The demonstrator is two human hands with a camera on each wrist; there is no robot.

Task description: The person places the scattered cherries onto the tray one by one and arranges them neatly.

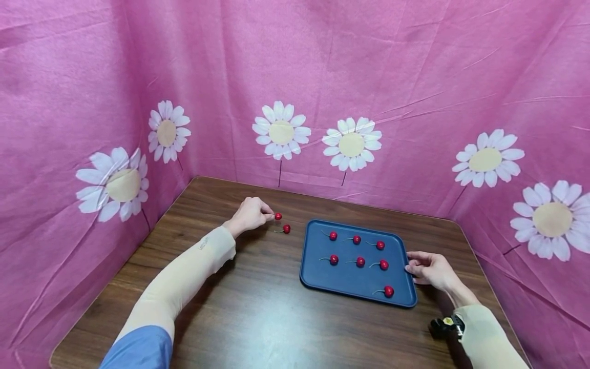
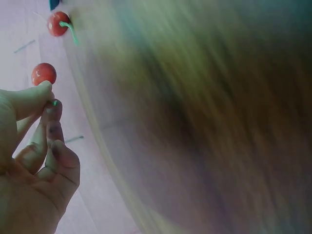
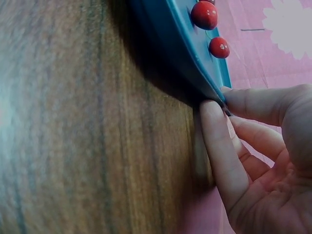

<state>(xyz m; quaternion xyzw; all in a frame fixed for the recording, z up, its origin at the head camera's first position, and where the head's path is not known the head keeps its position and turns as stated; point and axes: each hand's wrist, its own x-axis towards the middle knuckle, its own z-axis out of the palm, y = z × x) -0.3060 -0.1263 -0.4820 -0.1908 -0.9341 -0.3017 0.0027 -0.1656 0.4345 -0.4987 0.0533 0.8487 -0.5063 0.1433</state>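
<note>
My left hand (image 1: 250, 214) pinches the green stem of a red cherry (image 1: 278, 216) between thumb and fingertip, over the left part of the table; the fruit pokes out past the fingertips in the left wrist view (image 2: 44, 73). Close to it, a second cherry (image 1: 287, 229) lies on the wood with its stem pointing left. At the right, my right hand (image 1: 432, 269) grips the right rim of a dark blue tray (image 1: 341, 287), thumb on one side and fingers on the other. Several stemmed cherries (image 1: 360, 262) lie spaced out in rows on the tray.
The brown wooden table (image 1: 258, 318) ends at a pink cloth (image 1: 304, 61) printed with white daisies, which hangs behind it and on both sides. A black wrist device (image 1: 447, 326) sits on the right forearm.
</note>
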